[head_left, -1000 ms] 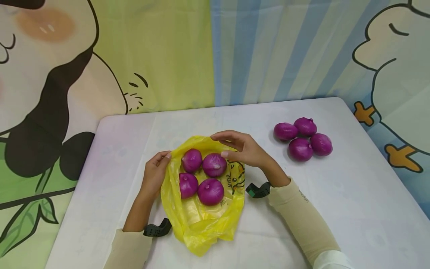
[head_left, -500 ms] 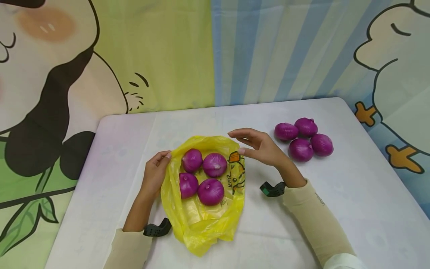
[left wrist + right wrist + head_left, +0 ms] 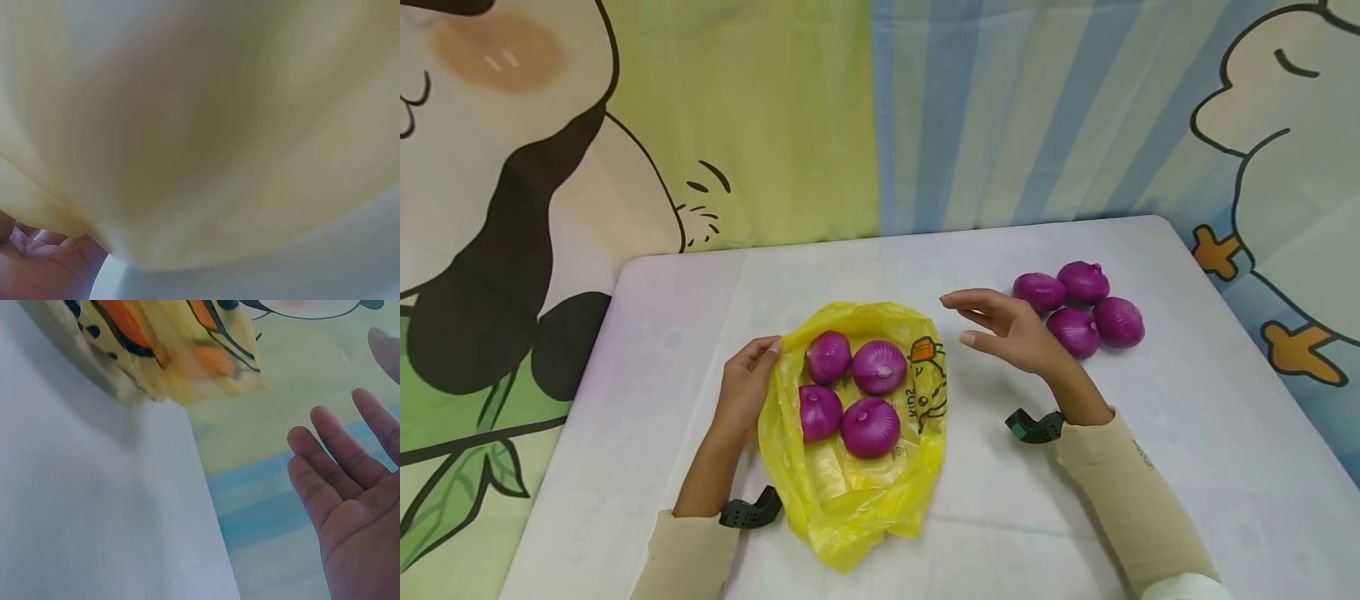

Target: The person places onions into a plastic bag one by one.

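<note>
A yellow plastic bag (image 3: 842,492) stands with its mouth spread wide on the table, and several purple onions (image 3: 870,427) lie inside it. The left hand (image 3: 745,387) pinches the bag's left rim between thumb and fingers; in the left wrist view the bag (image 3: 250,187) covers most of the picture. To the right of the bag the right hand (image 3: 1011,333) hovers with nothing in it, its fingers loosely extended. The right wrist view shows that hand (image 3: 356,500) with spread fingers, apart from the printed bag (image 3: 181,350).
Several more purple onions (image 3: 1073,333) sit grouped at the back right of the white table (image 3: 1187,458), just beyond the right hand. A cartoon-printed cloth (image 3: 790,125) hangs behind the table.
Letting go of the bag's right rim, the right hand has moved rightward toward the loose onions. The left hand and the bag have stayed in place.
</note>
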`<state>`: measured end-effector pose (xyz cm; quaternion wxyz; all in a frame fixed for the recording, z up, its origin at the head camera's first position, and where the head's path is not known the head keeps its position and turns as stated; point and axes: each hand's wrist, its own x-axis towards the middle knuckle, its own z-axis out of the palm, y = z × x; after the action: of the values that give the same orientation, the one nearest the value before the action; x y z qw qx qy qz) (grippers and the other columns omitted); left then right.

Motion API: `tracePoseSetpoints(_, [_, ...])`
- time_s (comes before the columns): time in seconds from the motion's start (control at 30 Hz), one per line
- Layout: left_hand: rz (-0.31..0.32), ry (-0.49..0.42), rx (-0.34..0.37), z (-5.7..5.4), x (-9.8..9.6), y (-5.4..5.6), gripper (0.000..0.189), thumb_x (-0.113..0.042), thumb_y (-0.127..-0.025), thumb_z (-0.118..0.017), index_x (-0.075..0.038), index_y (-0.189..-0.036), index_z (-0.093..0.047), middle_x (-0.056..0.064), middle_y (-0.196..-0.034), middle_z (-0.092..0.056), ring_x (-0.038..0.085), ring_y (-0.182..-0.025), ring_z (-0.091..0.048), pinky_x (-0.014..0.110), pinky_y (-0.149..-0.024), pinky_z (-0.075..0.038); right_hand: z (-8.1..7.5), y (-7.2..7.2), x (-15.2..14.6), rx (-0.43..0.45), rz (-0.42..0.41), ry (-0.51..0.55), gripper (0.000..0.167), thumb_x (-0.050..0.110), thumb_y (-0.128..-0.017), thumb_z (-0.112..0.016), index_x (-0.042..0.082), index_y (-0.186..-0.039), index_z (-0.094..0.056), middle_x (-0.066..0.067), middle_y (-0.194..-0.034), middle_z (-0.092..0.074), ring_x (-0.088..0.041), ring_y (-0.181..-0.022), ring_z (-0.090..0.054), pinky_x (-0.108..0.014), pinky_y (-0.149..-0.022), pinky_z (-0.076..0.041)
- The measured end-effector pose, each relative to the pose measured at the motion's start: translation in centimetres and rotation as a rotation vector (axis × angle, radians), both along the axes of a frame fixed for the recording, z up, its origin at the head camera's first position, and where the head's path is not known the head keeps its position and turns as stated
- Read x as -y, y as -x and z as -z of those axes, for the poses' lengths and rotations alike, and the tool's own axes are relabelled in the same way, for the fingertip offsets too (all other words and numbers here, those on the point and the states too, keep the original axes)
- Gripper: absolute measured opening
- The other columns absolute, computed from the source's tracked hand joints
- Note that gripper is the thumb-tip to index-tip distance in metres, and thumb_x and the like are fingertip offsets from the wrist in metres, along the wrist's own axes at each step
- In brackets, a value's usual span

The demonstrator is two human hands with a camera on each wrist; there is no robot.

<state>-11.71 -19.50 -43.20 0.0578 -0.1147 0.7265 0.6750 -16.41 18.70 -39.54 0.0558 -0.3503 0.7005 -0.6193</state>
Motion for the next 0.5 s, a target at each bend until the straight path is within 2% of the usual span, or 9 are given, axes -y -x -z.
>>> tracePoseSetpoints(0.3, [0.004, -0.026, -0.016, 0.2, 0.0, 0.1, 0.040, -0.035, -0.100, -0.055, -0.003, -0.124, -0.060, 0.012, -0.114, -0.061, 0.016, -0.090, -0.063, 0.026, -0.076, -0.056, 0.1, -0.8, -3.5, 0.001, 0.079, 0.006, 0.045, -0.016, -0.086, -0.061, -0.015, -0.129, -0.049, -0.032, -0.130, -0.050, -0.032, -0.126, -0.048, -0.037, -0.106, -0.036])
tracePoseSetpoints(0.5, [-0.001, -0.023, -0.018, 0.4, 0.1, 0.0, 0.040, -0.035, -0.100, -0.055, -0.003, -0.123, -0.060, 0.011, -0.113, -0.062, 0.016, -0.090, -0.063, 0.025, -0.076, -0.056, 0.3, -1.6, -5.5, 0.006, 0.126, 0.011, 0.046, -0.019, -0.086, -0.059, -0.014, -0.130, -0.048, -0.029, -0.131, -0.051, -0.029, -0.127, -0.049, -0.035, -0.106, -0.036])
